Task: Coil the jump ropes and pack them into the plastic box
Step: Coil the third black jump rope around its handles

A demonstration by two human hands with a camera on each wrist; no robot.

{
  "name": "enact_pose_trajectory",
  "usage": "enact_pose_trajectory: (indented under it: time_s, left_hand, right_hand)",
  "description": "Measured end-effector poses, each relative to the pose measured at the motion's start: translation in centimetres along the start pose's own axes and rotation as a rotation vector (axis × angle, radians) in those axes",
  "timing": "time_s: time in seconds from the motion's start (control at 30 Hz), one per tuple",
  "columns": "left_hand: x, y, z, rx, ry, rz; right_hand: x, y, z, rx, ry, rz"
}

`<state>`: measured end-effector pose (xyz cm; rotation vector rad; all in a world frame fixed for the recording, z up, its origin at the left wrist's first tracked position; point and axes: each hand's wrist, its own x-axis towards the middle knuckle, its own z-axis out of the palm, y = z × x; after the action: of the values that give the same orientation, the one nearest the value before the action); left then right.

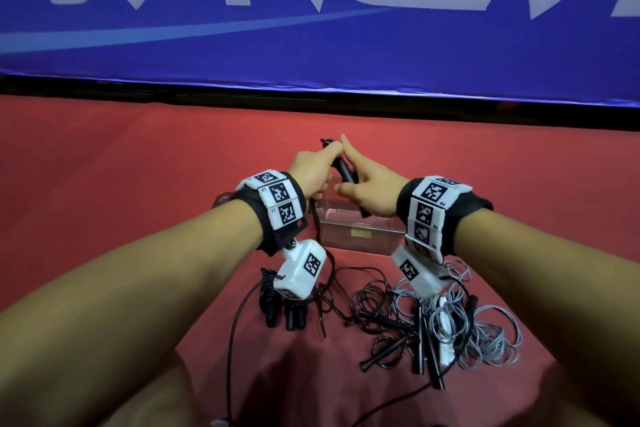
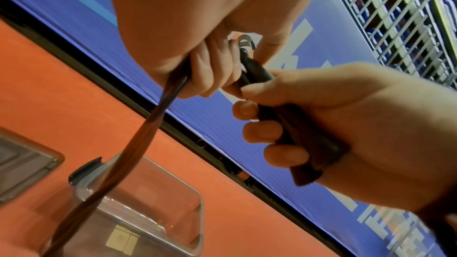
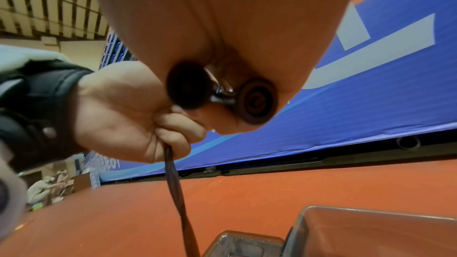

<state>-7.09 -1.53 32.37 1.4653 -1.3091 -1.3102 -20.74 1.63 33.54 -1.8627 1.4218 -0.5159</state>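
One blue banner point(image 1: 311, 45) with white characters backs one red mat point(image 1: 104, 166). One clear, rectangular plastic box point(image 1: 360, 232) sits open on it, below both hands. Nearer lies a tangle of thin jump ropes point(image 1: 433, 322), black and grey; their number is unclear. The right hand point(image 1: 372, 192) grips two smooth black handles point(image 1: 346, 172). The left hand point(image 1: 311, 172) clenches their dark bundled cord point(image 2: 153, 120).
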Motion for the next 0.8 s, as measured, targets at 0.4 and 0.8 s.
enact_pose_trajectory:
  time_s: [0.4,0.8]
  left_hand:
    - [-0.1,-0.3,0.6,-0.176,-0.116,0.063]
    - [-0.6,0.3,0.4,-0.190,0.016,-0.005]
  right_hand:
    - [-0.4,1.3,-0.5,0.591,0.001,0.025]
    - [0.9,3.4,-0.6,-0.027,0.241,-0.146]
